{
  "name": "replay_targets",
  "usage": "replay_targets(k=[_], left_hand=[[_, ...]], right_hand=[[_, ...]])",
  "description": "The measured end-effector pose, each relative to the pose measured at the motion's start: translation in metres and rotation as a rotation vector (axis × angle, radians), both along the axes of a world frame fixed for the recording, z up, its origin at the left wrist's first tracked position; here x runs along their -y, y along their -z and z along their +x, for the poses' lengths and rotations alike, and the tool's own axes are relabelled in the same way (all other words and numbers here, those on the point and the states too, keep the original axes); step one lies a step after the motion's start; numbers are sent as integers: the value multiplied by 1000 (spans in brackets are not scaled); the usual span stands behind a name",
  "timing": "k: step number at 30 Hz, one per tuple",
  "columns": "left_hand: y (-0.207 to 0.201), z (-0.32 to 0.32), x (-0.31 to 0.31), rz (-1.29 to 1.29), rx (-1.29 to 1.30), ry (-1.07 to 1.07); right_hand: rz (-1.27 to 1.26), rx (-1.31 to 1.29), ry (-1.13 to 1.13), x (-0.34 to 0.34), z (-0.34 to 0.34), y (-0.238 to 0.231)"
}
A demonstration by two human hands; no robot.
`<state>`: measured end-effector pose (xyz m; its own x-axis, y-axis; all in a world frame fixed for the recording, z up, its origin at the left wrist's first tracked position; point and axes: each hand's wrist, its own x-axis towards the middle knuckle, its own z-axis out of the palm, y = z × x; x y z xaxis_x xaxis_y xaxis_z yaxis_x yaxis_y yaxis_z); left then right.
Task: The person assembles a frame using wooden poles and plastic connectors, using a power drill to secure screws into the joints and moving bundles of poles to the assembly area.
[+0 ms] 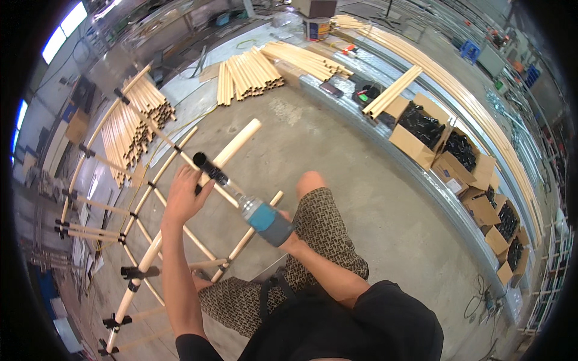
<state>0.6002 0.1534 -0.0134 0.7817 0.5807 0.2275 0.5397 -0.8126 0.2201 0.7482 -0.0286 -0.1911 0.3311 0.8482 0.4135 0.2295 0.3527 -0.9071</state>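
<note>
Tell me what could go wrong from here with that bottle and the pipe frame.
The clear bottle with a teal band, tilted in the right hand, might slip or, if open and filled, leak.
The left hand is close to the black tubular joint, so fingers could be pinched if parts shift.
The open frame of cream-coloured round pipes reaches close to the person's foot, so a step might knock it.

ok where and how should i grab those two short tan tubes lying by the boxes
Probably around mid-length, from above: the two tan tubes lie side by side with nothing on top, so one grip might span both. Their near ends sit close to an open cardboard box.
</note>
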Motion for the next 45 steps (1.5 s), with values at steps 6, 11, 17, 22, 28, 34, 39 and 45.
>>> replay_targets(k=[6, 11, 17, 22, 28, 34, 39, 45], left_hand=[[3, 6, -2, -67, 148, -88], [3, 11, 2, -194, 206, -190], [6, 32, 23, -214, 313, -469], [25, 33, 23, -293, 537, -564], [30, 59, 53, -152, 590, -705], [56, 84, 39, -22, 726, -944], [72, 73, 33, 14, 869, -1025], [84, 78, 21, -17, 962, -1081]], right_hand=[[-12, -73, -86, 7, 23, -52], [31, -26, -165, 37, 35, -47], [-140, -198, -374, 38, 111, -69], [-51, -179, -353, 10, 216, -121], [83, -123, -341, -17, 346, -191], [130, 131, 95, -38, 444, -219], [77, 89, 136, -72, 522, -212], [-67, 419, 291, -136, 590, -161]])
